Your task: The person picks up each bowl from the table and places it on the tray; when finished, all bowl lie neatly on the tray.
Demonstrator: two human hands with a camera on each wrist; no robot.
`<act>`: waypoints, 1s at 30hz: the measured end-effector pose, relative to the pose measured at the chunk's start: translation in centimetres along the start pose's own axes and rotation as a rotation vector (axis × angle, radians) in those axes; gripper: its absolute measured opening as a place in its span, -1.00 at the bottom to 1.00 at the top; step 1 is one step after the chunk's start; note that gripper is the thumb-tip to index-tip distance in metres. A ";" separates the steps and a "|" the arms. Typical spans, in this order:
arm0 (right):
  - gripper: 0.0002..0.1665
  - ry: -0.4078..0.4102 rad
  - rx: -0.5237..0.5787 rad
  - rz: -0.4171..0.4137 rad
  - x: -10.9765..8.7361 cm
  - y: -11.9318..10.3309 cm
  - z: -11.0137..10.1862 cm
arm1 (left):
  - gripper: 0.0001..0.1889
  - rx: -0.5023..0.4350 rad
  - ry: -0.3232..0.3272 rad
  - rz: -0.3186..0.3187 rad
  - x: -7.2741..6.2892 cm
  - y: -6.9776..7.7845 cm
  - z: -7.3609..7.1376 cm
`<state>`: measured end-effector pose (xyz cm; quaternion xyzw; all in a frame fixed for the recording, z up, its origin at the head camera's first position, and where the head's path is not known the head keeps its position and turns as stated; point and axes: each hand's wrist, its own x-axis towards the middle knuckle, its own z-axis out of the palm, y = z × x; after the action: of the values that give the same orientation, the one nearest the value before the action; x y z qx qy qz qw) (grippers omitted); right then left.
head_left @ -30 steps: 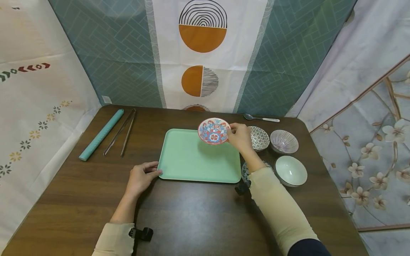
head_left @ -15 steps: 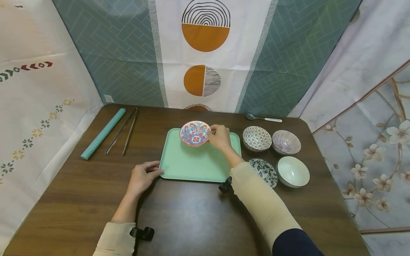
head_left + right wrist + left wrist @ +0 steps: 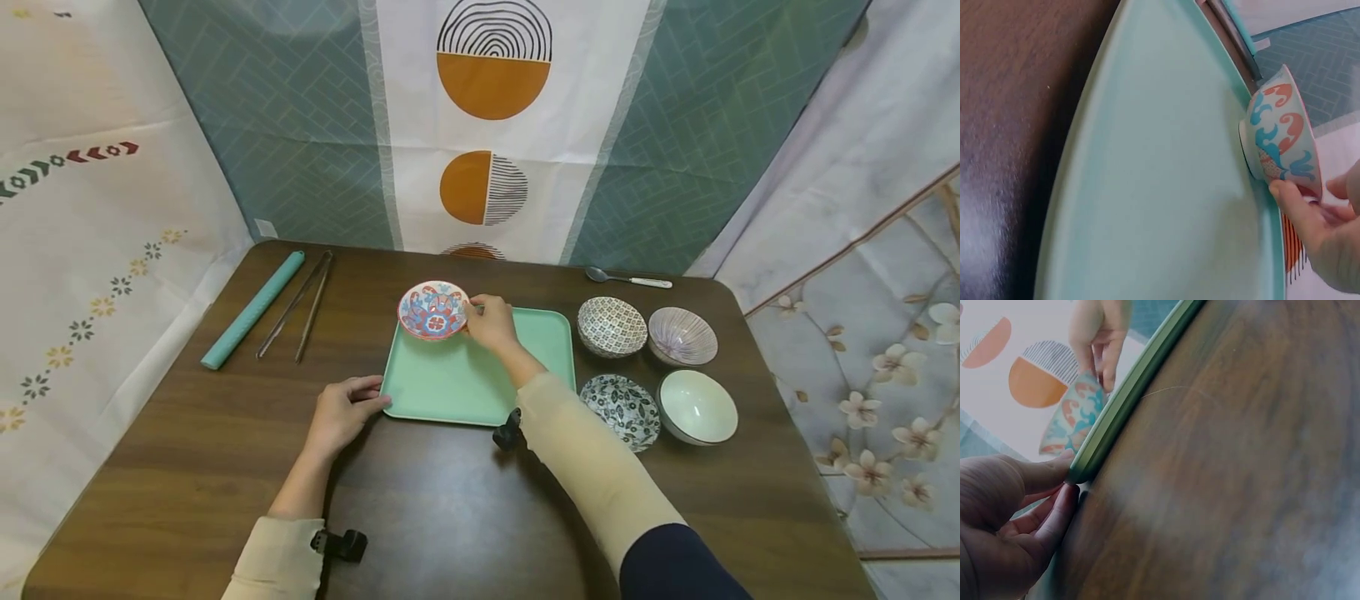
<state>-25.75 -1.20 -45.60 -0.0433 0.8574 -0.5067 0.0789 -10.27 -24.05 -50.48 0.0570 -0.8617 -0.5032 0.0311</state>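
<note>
My right hand (image 3: 491,323) pinches the right side of a small bowl (image 3: 433,310) patterned in red, blue and white. The bowl is over the far left part of a mint-green tray (image 3: 450,392); in the right wrist view the bowl's foot (image 3: 1249,150) is close to the tray's surface, and I cannot tell whether they touch. At the tray's near left corner is my left hand (image 3: 341,417). In the left wrist view, the thumb lies on top of the tray rim (image 3: 1107,425) and the fingers are curled beneath it.
Right of the tray stand a brown-patterned bowl (image 3: 612,327), a purple-streaked bowl (image 3: 682,336), a black-and-white floral dish (image 3: 621,412) and a pale bowl (image 3: 698,407). A spoon (image 3: 628,278) lies behind them. Tongs (image 3: 311,308) and a teal rod (image 3: 252,310) lie at the left.
My right hand has carried the red-and-blue bowl leftward across the tray to its far left part. The left hand keeps its place at the tray's corner.
</note>
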 end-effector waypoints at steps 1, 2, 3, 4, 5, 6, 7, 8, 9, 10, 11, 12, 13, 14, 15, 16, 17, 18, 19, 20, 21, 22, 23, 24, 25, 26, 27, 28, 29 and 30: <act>-0.58 -0.026 0.026 0.006 0.0 0.0 0.0 | -0.62 -0.001 0.001 0.002 0.0 0.1 0.0; -0.57 -0.055 0.055 0.013 0.0 0.1 -0.1 | -0.62 -0.002 0.001 0.003 0.1 0.1 0.1; -0.55 -0.086 0.085 0.020 0.0 0.1 -0.2 | -0.63 -0.002 0.000 0.004 0.1 0.1 0.1; -0.54 -0.112 0.105 0.023 0.0 0.1 -0.3 | -0.63 -0.002 -0.001 0.005 0.1 0.2 0.1; -0.53 -0.134 0.118 0.024 -0.1 0.1 -0.5 | -0.62 -0.001 -0.002 0.005 0.1 0.2 0.1; -0.52 -0.151 0.122 0.022 -0.2 0.2 -0.6 | -0.62 0.001 -0.002 0.005 0.1 0.2 0.1; -0.50 -0.165 0.120 0.016 -0.3 0.2 -0.8 | -0.62 0.002 -0.003 0.005 0.1 0.2 0.1; -0.49 -0.176 0.114 0.009 -0.5 0.3 -0.9 | -0.62 0.003 -0.003 0.004 0.1 0.2 0.1; -0.48 -0.180 0.093 -0.001 -0.6 0.3 -1.1 | -0.62 0.005 -0.004 0.003 0.1 0.2 0.1; -0.47 -0.174 0.059 -0.014 -0.8 0.4 -1.3 | -0.62 0.004 -0.004 0.002 0.0 0.2 0.1; -0.46 -0.166 0.025 -0.024 -1.1 0.4 -1.6 | -0.62 0.004 -0.004 0.001 0.0 0.3 0.1; -0.45 -0.158 -0.004 -0.034 -1.3 0.4 -1.8 | -0.62 0.004 -0.003 0.000 0.0 0.3 0.1; -0.45 -0.147 -0.030 -0.042 -1.5 0.4 -2.1 | -0.62 0.002 -0.003 -0.002 -0.1 0.3 0.1; -0.45 -0.135 -0.057 -0.048 -1.7 0.4 -2.4 | -0.62 0.002 -0.002 -0.004 -0.1 0.3 0.1; -0.46 -0.123 -0.082 -0.051 -2.0 0.4 -2.7 | -0.62 0.001 -0.002 -0.007 -0.1 0.3 0.1; -0.47 -0.114 -0.096 -0.055 -2.3 0.4 -3.1 | -0.62 0.001 -0.003 -0.008 -0.1 0.3 0.1; -0.48 -0.109 -0.099 -0.057 -2.5 0.4 -3.4 | -0.62 0.001 -0.003 -0.009 -0.2 0.3 0.0; -0.48 -0.104 -0.104 -0.057 -2.8 0.5 -3.8 | -0.62 0.002 -0.003 -0.009 -0.2 0.3 0.0; -0.49 -0.100 -0.104 -0.058 -3.0 0.7 -4.2 | -0.62 0.000 -0.004 -0.011 -0.2 0.3 0.0; -0.49 -0.097 -0.105 -0.059 -3.2 0.8 -4.6 | -0.62 0.000 -0.004 -0.011 -0.2 0.3 -0.1; -0.48 -0.094 -0.103 -0.058 -3.4 0.9 -5.0 | -0.62 -0.002 -0.004 -0.010 -0.3 0.3 -0.1; -0.48 -0.090 -0.103 -0.060 -3.6 1.0 -5.4 | -0.62 -0.003 -0.004 -0.009 -0.3 0.3 -0.1; -0.47 -0.087 -0.107 -0.060 -3.7 1.3 -5.7 | -0.62 -0.004 -0.004 -0.007 -0.3 0.3 -0.2; -0.46 -0.086 -0.112 -0.058 -3.9 1.4 -6.2 | -0.61 -0.004 -0.004 -0.005 -0.4 0.3 -0.2; -0.45 -0.085 -0.106 -0.056 -4.1 1.6 -6.6 | -0.62 -0.004 -0.002 -0.003 -0.4 0.3 -0.2; -0.45 -0.084 -0.104 -0.054 -4.3 1.7 -7.0 | -0.62 0.000 -0.001 0.001 -0.4 0.3 -0.2; -0.44 -0.081 -0.102 -0.053 -4.5 1.8 -7.4 | -0.62 0.002 0.000 0.004 -0.4 0.3 -0.2; -0.44 -0.078 -0.104 -0.053 -4.7 1.9 -7.9 | -0.63 0.005 0.001 0.007 -0.5 0.3 -0.1; -0.43 -0.074 -0.105 -0.054 -5.0 2.0 -8.4 | -0.63 0.005 0.001 0.010 -0.5 0.2 -0.1; -0.43 -0.069 -0.101 -0.052 -5.3 2.0 -8.8 | -0.63 0.005 0.000 0.012 -0.5 0.2 -0.1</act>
<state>-22.08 8.18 -42.68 -0.0871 0.8773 -0.4627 0.0931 -9.77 -23.95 -50.24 0.0520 -0.8634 -0.5007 0.0339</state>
